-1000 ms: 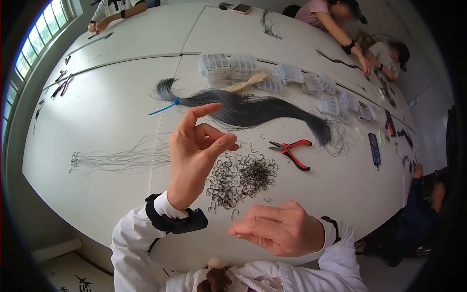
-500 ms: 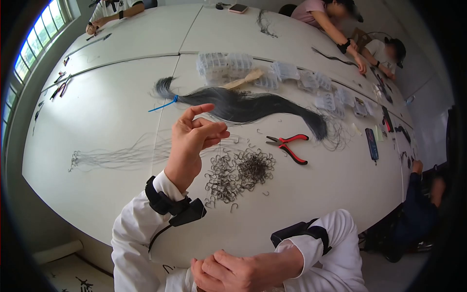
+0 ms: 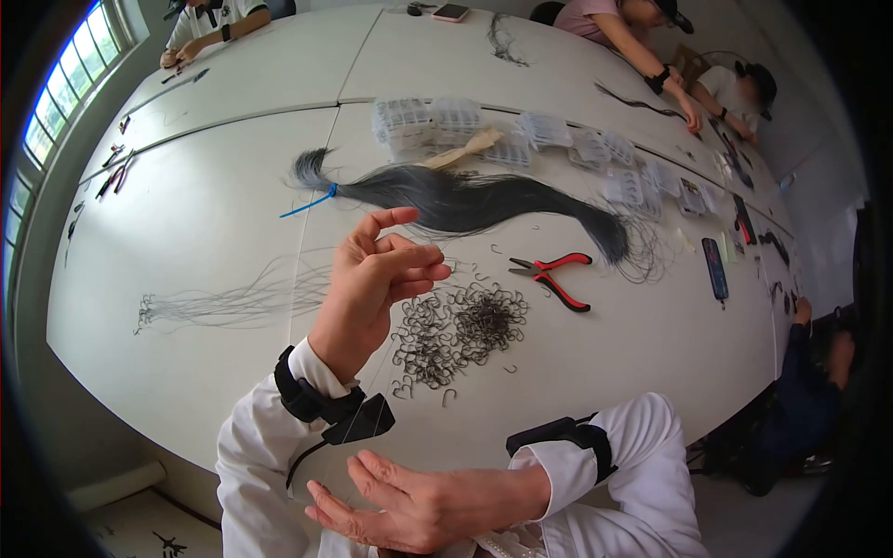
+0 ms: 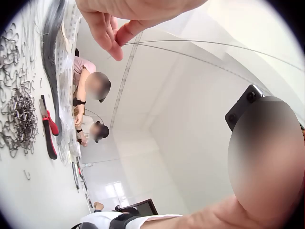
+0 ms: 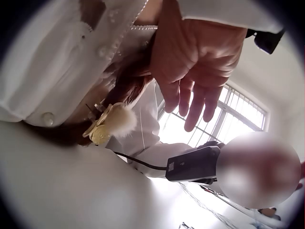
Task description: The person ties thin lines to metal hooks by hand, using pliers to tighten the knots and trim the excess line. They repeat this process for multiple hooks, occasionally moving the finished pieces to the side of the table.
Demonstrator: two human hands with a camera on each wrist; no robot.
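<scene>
Thumb and fingertips of my left hand point(image 3: 358, 288) pinch a thin strand, held above the near-left part of a pile of small dark hooks point(image 3: 488, 321). From that pinch, two thin lengths of the strand point(image 4: 190, 41) run off to the right in the left wrist view. Low in front of my body is my right hand point(image 3: 423, 502), its fingers extended and apart. The right wrist view shows the same hand point(image 5: 198, 62) palm visible, fingers straight. Whether the strand touches it cannot be told. Red-handled pliers point(image 3: 558, 279) lie right of the hooks.
A dark hair-like bundle point(image 3: 474, 200) with a blue tie point(image 3: 332, 191) lies beyond the hooks, clear compartment boxes point(image 3: 405, 126) behind it. Fine strands with hooked ends point(image 3: 242, 302) spread at the left. A phone point(image 3: 714, 270) lies at the right. Other people sit around the table point(image 3: 186, 372).
My right hand has moved down and left toward my body, and its fingers, bunched together before, are now spread. My left hand has shifted slightly left, its index finger less extended.
</scene>
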